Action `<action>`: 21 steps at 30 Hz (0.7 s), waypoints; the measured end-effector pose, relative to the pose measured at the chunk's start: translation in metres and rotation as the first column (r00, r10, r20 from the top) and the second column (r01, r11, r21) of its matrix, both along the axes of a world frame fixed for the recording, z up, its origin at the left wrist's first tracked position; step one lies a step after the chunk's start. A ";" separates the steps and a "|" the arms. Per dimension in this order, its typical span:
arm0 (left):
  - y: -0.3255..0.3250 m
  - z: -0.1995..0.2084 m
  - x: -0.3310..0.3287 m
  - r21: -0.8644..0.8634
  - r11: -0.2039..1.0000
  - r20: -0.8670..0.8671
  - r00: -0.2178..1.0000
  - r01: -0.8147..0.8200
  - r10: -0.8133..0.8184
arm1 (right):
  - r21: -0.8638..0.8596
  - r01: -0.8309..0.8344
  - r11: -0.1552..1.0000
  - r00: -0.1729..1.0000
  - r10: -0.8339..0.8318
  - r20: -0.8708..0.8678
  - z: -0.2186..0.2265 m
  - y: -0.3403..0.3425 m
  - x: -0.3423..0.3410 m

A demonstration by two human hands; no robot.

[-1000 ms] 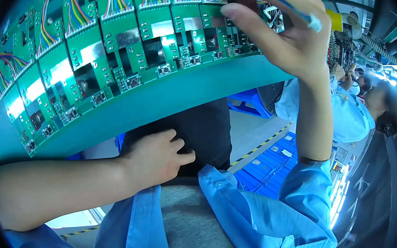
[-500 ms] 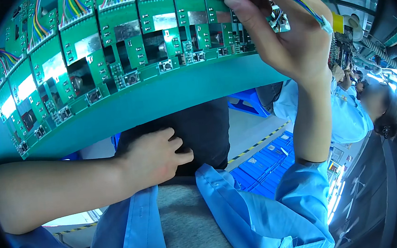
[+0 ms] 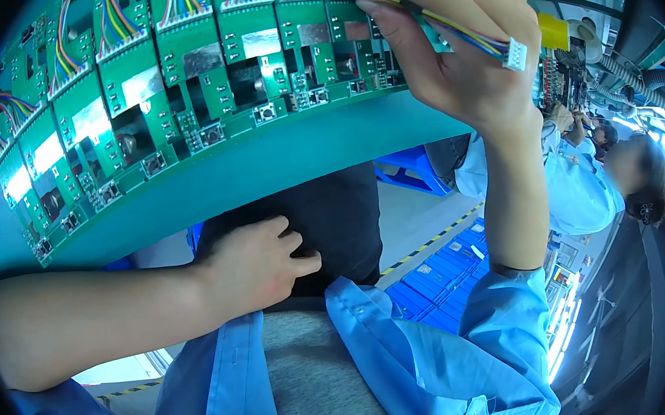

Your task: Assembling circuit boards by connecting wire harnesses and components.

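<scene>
My right hand [image 3: 465,51] is closed on a multicoloured wire harness [image 3: 434,18], pinching it between thumb and fingers. One white connector of the harness is at the upper edge of a green circuit board [image 3: 349,31], in line with the row of plugged connectors; whether it is fully seated cannot be told. A second white connector [image 3: 514,54] hangs free beside the back of that hand. On my dark-trousered lap rests my left hand [image 3: 262,262], its fingers loosely bent and apart, with nothing visible in them.
More green boards [image 3: 125,91] with coloured harnesses stand side by side along the green table edge [image 3: 263,154]. Blue crates [image 3: 443,277] are on the floor at the right. A person in a blue shirt [image 3: 583,191] sits farther right, near ribbed hoses [image 3: 632,75].
My right hand has shifted slightly left and up in view, and the boards appear shifted likewise. The harness's loose connector has swung down into clearer sight. My left hand stays on my lap.
</scene>
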State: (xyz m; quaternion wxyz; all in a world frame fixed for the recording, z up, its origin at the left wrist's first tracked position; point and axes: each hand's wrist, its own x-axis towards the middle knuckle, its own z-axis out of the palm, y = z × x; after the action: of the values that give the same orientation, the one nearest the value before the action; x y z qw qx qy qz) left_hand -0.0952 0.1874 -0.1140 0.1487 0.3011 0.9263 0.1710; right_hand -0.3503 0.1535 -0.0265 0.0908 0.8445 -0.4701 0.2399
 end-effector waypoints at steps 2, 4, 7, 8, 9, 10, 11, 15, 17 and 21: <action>-0.001 0.001 0.000 -0.002 1.000 -0.011 1.000 -0.002 0.002 | 0.019 0.014 1.000 1.000 -0.014 -0.012 0.002 0.000 -0.002; -0.002 0.002 0.001 -0.003 1.000 -0.032 0.999 -0.010 0.010 | 0.062 0.039 0.997 0.999 -0.037 -0.036 0.005 0.000 -0.004; -0.003 0.000 0.002 -0.001 1.000 -0.048 0.999 -0.025 0.025 | 0.145 0.060 0.988 0.996 -0.068 0.049 0.005 -0.002 0.001; -0.002 0.000 0.002 -0.001 0.999 -0.057 0.998 -0.032 0.032 | 0.207 0.067 0.976 0.985 -0.097 0.141 0.005 -0.001 0.005; -0.002 -0.001 0.002 -0.002 0.999 -0.065 0.997 -0.037 0.037 | 0.267 0.068 0.961 0.964 -0.132 0.230 0.006 0.000 0.008; -0.002 -0.002 0.002 -0.003 0.999 -0.074 0.996 -0.042 0.042 | 0.327 0.063 0.943 0.934 -0.171 0.314 0.005 -0.001 0.010; -0.002 -0.001 0.002 -0.002 0.999 -0.069 0.997 -0.043 0.043 | 0.328 0.061 0.943 0.932 -0.171 0.318 0.005 0.000 0.011; -0.007 0.008 0.002 -0.033 0.999 -0.048 0.999 0.008 -0.010 | 0.344 0.060 0.937 0.905 -0.197 0.377 0.002 0.002 0.012; -0.004 0.006 -0.004 -0.013 1.000 -0.092 0.996 0.014 -0.015 | 0.339 0.079 0.937 0.885 -0.222 0.408 0.003 0.005 0.008; -0.002 0.007 -0.012 0.007 0.999 -0.259 0.965 0.046 -0.042 | 0.310 0.081 0.947 0.778 -0.254 0.574 -0.005 0.006 0.005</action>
State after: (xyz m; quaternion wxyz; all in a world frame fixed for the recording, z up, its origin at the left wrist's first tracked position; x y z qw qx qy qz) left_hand -0.1075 0.1850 -0.1073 0.0283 0.3423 0.9297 0.1328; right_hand -0.3458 0.1598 -0.0314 -0.1586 0.6811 -0.5761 0.4230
